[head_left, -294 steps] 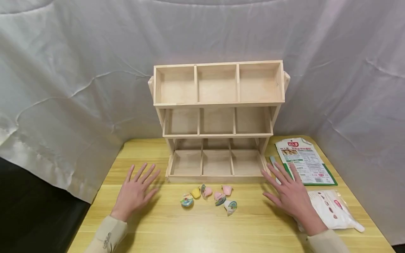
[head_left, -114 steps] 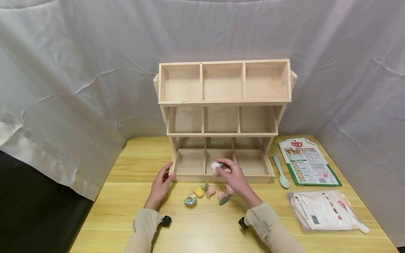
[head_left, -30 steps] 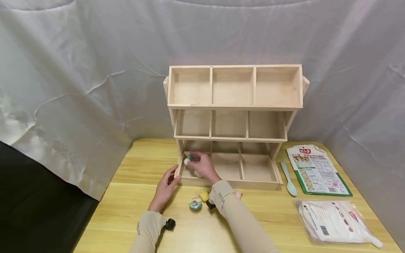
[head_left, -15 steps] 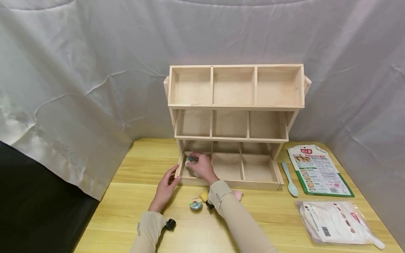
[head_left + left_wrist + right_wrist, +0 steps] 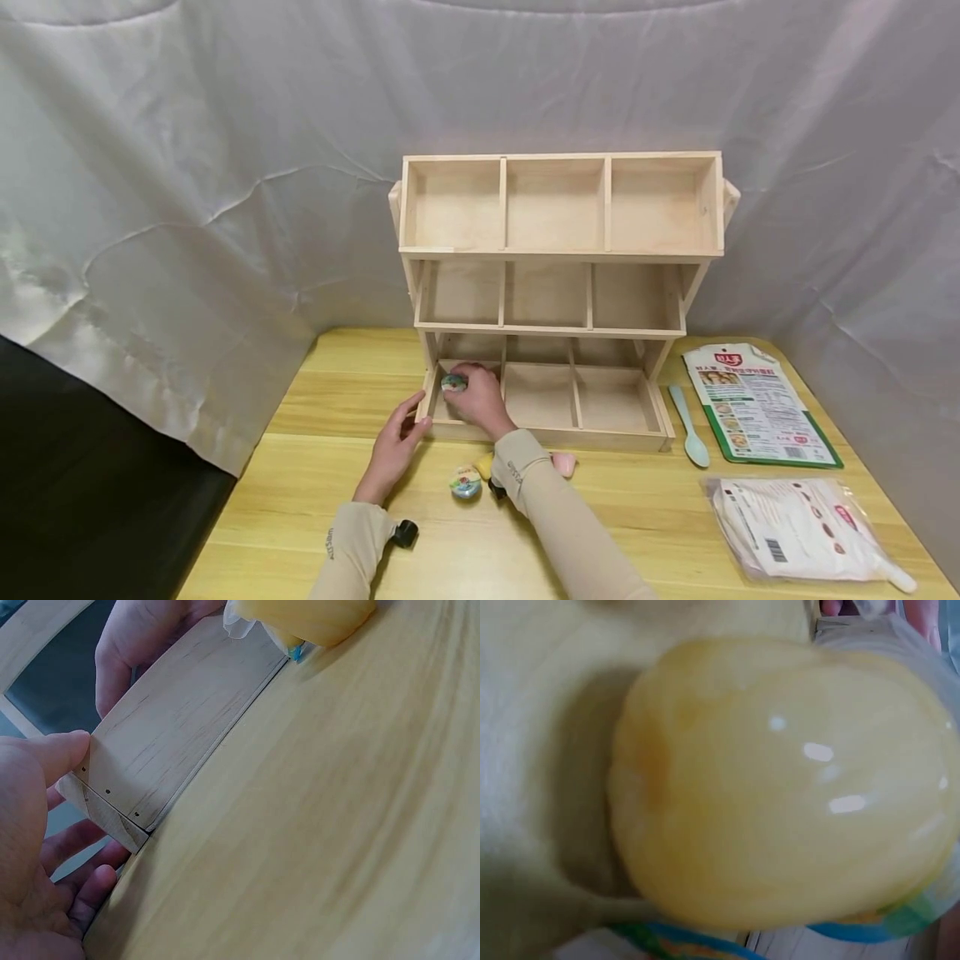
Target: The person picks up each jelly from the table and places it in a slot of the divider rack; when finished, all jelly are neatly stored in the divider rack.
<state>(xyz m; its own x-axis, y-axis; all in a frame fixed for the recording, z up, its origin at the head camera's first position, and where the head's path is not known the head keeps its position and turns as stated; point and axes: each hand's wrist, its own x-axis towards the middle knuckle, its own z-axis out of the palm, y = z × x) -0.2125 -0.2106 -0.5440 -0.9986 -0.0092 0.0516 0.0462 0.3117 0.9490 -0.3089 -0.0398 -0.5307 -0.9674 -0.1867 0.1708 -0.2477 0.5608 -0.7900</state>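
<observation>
In the head view my right hand (image 5: 482, 402) pinches a small white jelly cup (image 5: 453, 382) inside the left compartment of the wooden rack's (image 5: 558, 252) lowest tier; its printed lid faces me. My left hand (image 5: 392, 446) holds the front left corner of that tier. Seen from the left wrist, its thumb (image 5: 64, 754) presses the front board (image 5: 172, 727) while the fingers bend round the side. On the table before the rack lie a jelly cup with a colourful lid (image 5: 465, 482), a yellow one (image 5: 780, 780) partly behind my right sleeve, and a pink one (image 5: 563, 464).
Right of the rack lie a pale blue spoon (image 5: 689, 427), a white and green printed packet (image 5: 761, 404) and a clear bag with a white pack (image 5: 798, 529). Grey cloth (image 5: 225, 208) hangs behind and at both sides.
Both hands were spread over the table at first. The right hand picked up the white jelly cup, carried it past the middle compartment leftward, and has tilted its lid upward. The left hand took the rack's corner.
</observation>
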